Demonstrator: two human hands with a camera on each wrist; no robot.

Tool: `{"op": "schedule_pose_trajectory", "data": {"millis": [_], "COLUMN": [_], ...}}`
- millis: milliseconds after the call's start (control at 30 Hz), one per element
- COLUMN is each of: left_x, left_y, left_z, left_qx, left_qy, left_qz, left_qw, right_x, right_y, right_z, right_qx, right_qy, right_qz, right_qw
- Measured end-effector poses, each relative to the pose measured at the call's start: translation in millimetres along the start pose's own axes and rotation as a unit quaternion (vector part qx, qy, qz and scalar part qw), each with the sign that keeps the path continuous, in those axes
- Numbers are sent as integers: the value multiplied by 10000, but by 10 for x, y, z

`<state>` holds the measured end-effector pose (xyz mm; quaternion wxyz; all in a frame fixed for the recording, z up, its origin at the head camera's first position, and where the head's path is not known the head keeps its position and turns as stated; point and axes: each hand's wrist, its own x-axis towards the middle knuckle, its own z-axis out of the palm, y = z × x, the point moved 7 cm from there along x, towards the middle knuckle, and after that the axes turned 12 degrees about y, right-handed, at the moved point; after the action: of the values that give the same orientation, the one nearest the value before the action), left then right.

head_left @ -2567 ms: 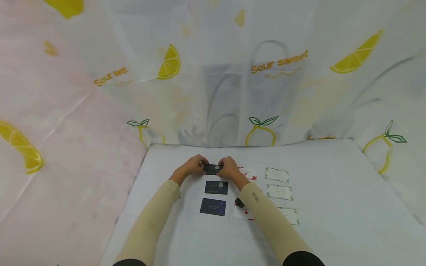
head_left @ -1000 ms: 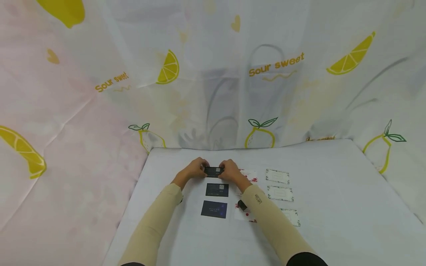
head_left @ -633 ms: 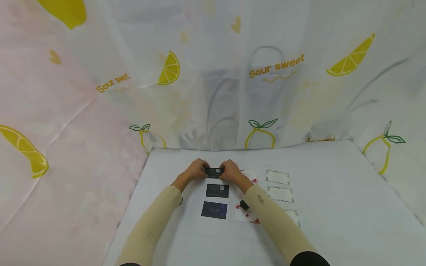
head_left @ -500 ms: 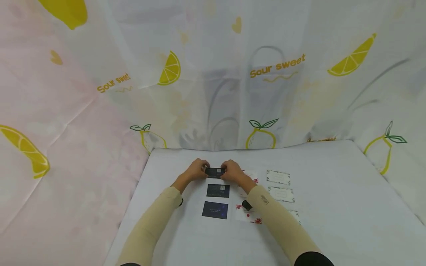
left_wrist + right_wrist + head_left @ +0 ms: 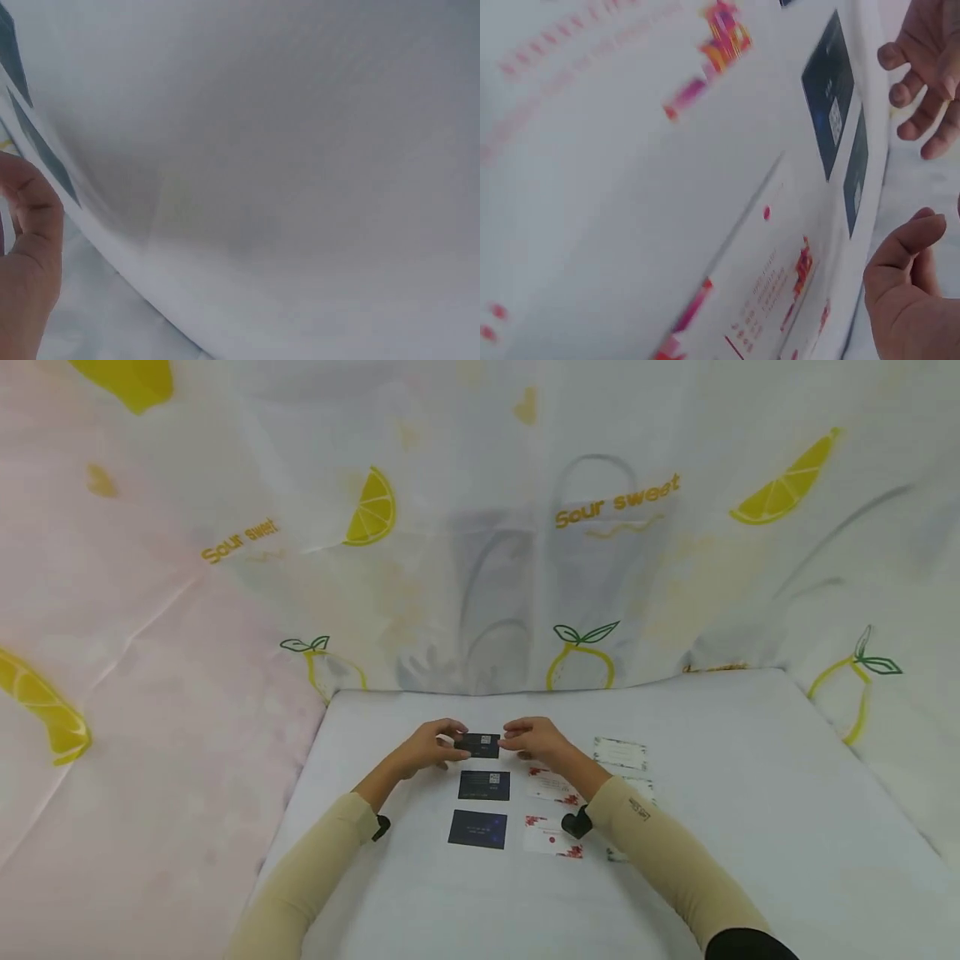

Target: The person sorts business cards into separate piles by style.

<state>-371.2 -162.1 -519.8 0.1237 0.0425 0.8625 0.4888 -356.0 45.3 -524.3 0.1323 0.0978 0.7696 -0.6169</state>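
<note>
A dark business card [image 5: 482, 744] with a small QR square lies at the far end of a column of dark cards. My left hand [image 5: 420, 750] is at its left edge, fingers loosely bent and spread, overlapping the corner in the head view. At its right edge is my right hand [image 5: 542, 743], its fingers relaxed. In the right wrist view both the left hand [image 5: 930, 82] and the right hand [image 5: 907, 285] hover beside the dark cards [image 5: 831, 97] with nothing in their grasp. The left wrist view shows only part of the left hand [image 5: 34, 232] near the dark cards [image 5: 49, 154].
Nearer me lie a second dark card [image 5: 484, 786] and a dark blue card [image 5: 477, 829]. To the right are white cards with red corners [image 5: 553, 837], then leaf-bordered white cards [image 5: 620, 753] partly hidden by my right arm. A lemon-print cloth [image 5: 480, 568] hangs behind the white table [image 5: 750, 793].
Both hands held the far dark card by its sides earlier. Now the fingers have loosened and the hands have drawn apart, the right one further, leaving the card lying in line with the column.
</note>
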Motion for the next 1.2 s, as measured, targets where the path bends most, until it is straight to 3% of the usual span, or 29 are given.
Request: {"op": "schedule_pose_trajectory", "data": {"millis": [133, 233, 400, 533, 800, 1000, 1133, 1200], "left_x": [-104, -154, -224, -237, -259, -261, -269, -278], "left_y": [-76, -119, -121, -104, -99, -63, -51, -42], "left_z": [34, 65, 148, 180, 242, 281, 299, 303], "left_qx": [-265, -202, 31, 143, 666, 1464, 1662, 1733], "left_qy": [-103, -54, -153, -94, 3, 131, 122, 99], "left_qz": [-310, -368, -188, 16, 185, 772, 882, 890], "left_qw": [9991, 9991, 9997, 9999, 9976, 9861, 9821, 9808], "right_x": [-99, -166, -260, -300, -308, -305, -332, -353], "right_y": [83, 131, 173, 157, 141, 136, 112, 104], "right_z": [11, 14, 46, 83, 192, 300, 360, 377], "right_qx": [357, 327, -143, -753, -2122, -2780, -3207, -3306], "right_qy": [-37, 16, 226, 431, 410, 28, -165, -230], "right_qz": [473, 465, -162, -778, -1577, -1875, -2221, -2282], "right_qw": [9982, 9984, 9995, 9932, 9635, 9421, 9206, 9155]}}
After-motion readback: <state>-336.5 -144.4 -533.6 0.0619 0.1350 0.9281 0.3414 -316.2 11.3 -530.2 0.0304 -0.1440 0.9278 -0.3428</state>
